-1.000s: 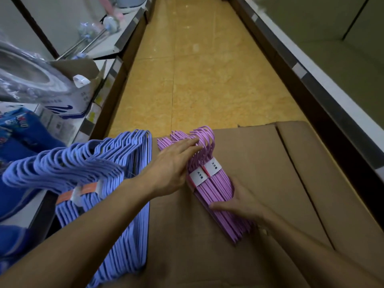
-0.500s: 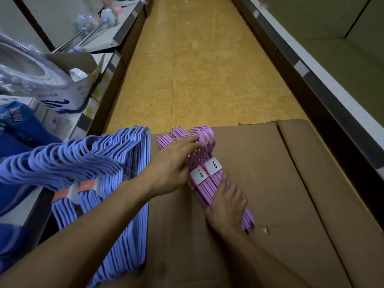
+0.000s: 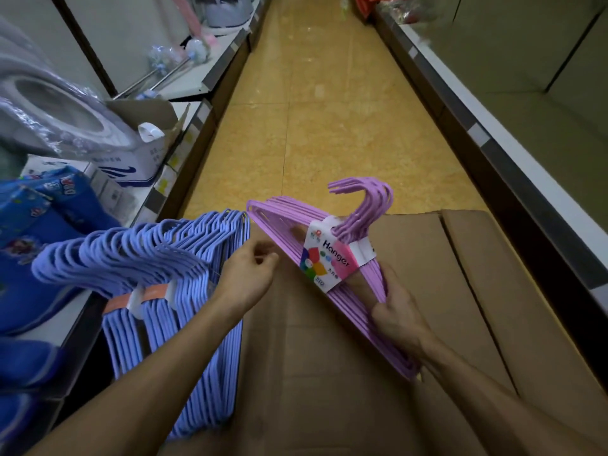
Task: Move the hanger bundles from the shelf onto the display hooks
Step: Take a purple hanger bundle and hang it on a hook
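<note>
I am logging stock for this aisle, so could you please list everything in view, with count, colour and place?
Purple hanger bundle: one, purple, labelled "Hanger", lifted tilted above the box.
Blue hanger bundles: several, exact count unclear, blue, left of the box.
Cardboard box: one, brown, flaps shut, centre.
White carton: one, white with blue print, left shelf.
Blue packages: several, blue, left shelf.
Floor: yellow tiles, aisle.
Left hand: one, fingers curled, empty.
Right hand: one, grips the purple bundle's lower end.

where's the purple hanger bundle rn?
Head view, centre-right: the purple hanger bundle is gripped by the right hand, tilted above the cardboard box, right of the blue hangers.
</note>
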